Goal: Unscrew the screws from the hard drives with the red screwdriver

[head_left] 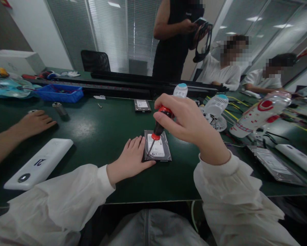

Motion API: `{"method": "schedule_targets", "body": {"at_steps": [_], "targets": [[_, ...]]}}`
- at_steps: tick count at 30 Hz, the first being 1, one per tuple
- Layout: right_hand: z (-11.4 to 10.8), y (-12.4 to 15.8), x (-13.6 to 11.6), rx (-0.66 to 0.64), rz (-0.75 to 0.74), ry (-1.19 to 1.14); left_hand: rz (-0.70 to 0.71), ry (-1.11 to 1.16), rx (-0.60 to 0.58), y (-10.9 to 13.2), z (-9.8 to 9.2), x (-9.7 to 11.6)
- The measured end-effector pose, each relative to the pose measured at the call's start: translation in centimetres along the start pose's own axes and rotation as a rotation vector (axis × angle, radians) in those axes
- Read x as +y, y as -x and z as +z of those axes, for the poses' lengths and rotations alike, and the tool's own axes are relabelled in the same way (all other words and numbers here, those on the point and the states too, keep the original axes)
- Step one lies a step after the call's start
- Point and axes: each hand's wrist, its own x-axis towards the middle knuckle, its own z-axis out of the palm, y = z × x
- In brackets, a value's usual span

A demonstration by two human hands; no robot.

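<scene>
A hard drive (159,148) with a white label lies flat on the dark green table (97,133) in front of me. My left hand (130,160) rests flat beside its left edge, fingers stretched out and touching the drive. My right hand (188,119) is closed round the red and black handle of a screwdriver (157,131), held above the drive. The screwdriver's tip points down at the drive's near left corner.
A second hard drive (142,105) lies farther back. A white power bank (39,163) sits at the left, next to another person's hand (34,122). White fans (215,111), a bottle (261,114) and a blue tray (59,93) stand around. Other people are behind the table.
</scene>
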Motion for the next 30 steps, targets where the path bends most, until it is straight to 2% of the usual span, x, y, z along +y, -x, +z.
{"method": "schedule_targets", "body": {"at_steps": [5, 9, 12, 17, 19, 22, 26, 30], "targets": [[-0.05, -0.08, 0.27, -0.012, -0.135, -0.204, -0.008, 0.013, -0.009, -0.01, -0.33, 0.11], [0.05, -0.04, 0.23, 0.069, -0.041, -0.074, -0.005, 0.012, -0.013, -0.01, -0.22, 0.03], [-0.1, 0.06, 0.07, 0.028, -0.025, 0.011, -0.004, 0.016, 0.011, -0.02, -0.03, -0.04], [-0.41, 0.13, -0.03, -0.04, -0.137, -0.162, -0.001, 0.02, 0.007, 0.05, -0.07, -0.05], [-0.47, 0.14, -0.06, -0.013, -0.115, -0.169, -0.004, 0.021, -0.006, 0.08, -0.14, -0.05], [-0.54, 0.17, -0.15, 0.051, -0.02, -0.028, -0.004, 0.029, 0.008, 0.06, -0.13, -0.04], [-0.65, 0.22, -0.3, -0.006, 0.014, 0.127, 0.002, 0.032, 0.031, 0.02, -0.04, 0.0], [-0.63, 0.19, -0.22, -0.026, -0.066, -0.032, -0.009, 0.02, -0.006, 0.01, -0.14, 0.08]]}}
